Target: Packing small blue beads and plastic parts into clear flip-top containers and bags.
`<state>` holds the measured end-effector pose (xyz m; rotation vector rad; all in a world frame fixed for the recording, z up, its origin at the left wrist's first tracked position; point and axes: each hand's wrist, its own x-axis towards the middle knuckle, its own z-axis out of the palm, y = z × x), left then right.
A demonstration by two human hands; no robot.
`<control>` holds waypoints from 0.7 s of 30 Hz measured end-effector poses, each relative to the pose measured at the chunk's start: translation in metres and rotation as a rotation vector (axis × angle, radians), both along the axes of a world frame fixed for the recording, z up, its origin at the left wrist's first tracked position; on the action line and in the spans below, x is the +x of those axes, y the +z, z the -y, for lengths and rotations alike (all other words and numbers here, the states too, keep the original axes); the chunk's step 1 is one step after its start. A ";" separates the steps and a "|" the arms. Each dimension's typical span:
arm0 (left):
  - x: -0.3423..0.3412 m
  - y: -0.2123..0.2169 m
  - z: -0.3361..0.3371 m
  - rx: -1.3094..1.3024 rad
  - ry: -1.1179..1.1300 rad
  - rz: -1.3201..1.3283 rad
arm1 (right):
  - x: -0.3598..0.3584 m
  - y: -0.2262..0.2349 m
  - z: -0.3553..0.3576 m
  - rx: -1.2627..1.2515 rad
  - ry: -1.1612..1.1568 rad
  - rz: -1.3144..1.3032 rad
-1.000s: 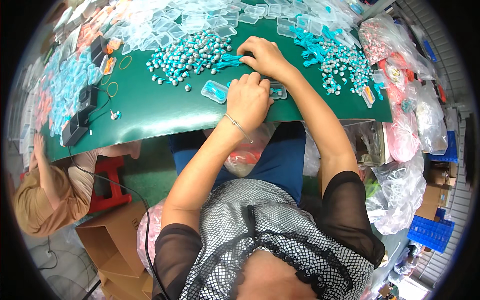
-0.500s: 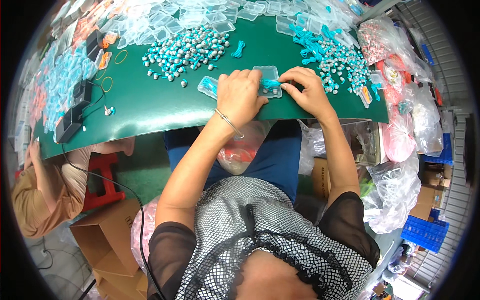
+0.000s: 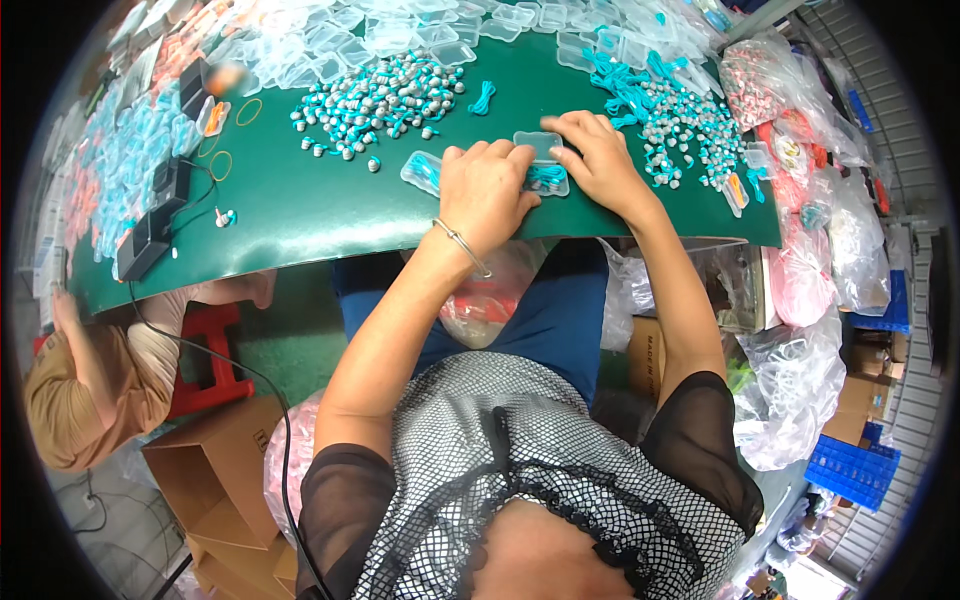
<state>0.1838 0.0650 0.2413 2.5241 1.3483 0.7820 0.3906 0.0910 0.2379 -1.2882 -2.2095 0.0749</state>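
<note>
My left hand (image 3: 485,190) lies over the left part of an opened clear plastic case (image 3: 563,187), its fingers curled on it and its thumb near the front edge. A bundled teal earphone cord (image 3: 546,177) rests inside. My right hand (image 3: 605,165) is at the case's raised lid (image 3: 535,140), index finger and thumb on either side of the lid's corner. Left of my left hand sits another clear case (image 3: 418,168) with teal cord in it; my hand hides part of it.
Heaps of teal-and-grey earbuds (image 3: 385,100) and teal cords (image 3: 625,90) lie on the green table (image 3: 330,205). Clear cases (image 3: 350,45) pile up along the back. Black boxes (image 3: 150,235) with a cable stand left. A co-worker's arm (image 3: 90,350) shows at the far left.
My right hand has let go of the teal cord and moved up and away to the lid. The cord now lies inside the case. At the back left, an orange item has blurred with motion.
</note>
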 end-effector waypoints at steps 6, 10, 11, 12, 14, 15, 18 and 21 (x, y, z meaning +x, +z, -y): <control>0.004 0.000 0.001 -0.114 0.042 0.117 | 0.001 0.002 0.010 -0.069 0.080 -0.229; -0.002 -0.001 -0.002 0.060 -0.022 0.093 | -0.007 0.011 0.035 -0.025 0.209 -0.188; -0.003 -0.002 -0.003 0.081 -0.075 0.045 | -0.009 0.009 0.040 0.013 0.192 -0.172; -0.001 -0.003 -0.004 0.082 -0.076 0.046 | -0.010 0.006 0.044 0.051 0.172 -0.155; 0.004 -0.006 -0.008 0.158 -0.097 0.055 | -0.004 -0.003 0.037 0.057 0.160 -0.152; 0.004 -0.005 -0.009 0.160 -0.097 0.056 | -0.002 -0.004 0.034 0.062 0.148 -0.148; 0.001 -0.004 -0.013 0.180 -0.170 0.041 | -0.001 -0.002 0.038 -0.137 0.139 -0.268; -0.009 -0.003 -0.014 0.145 -0.251 0.131 | -0.009 0.005 0.038 -0.194 0.146 -0.333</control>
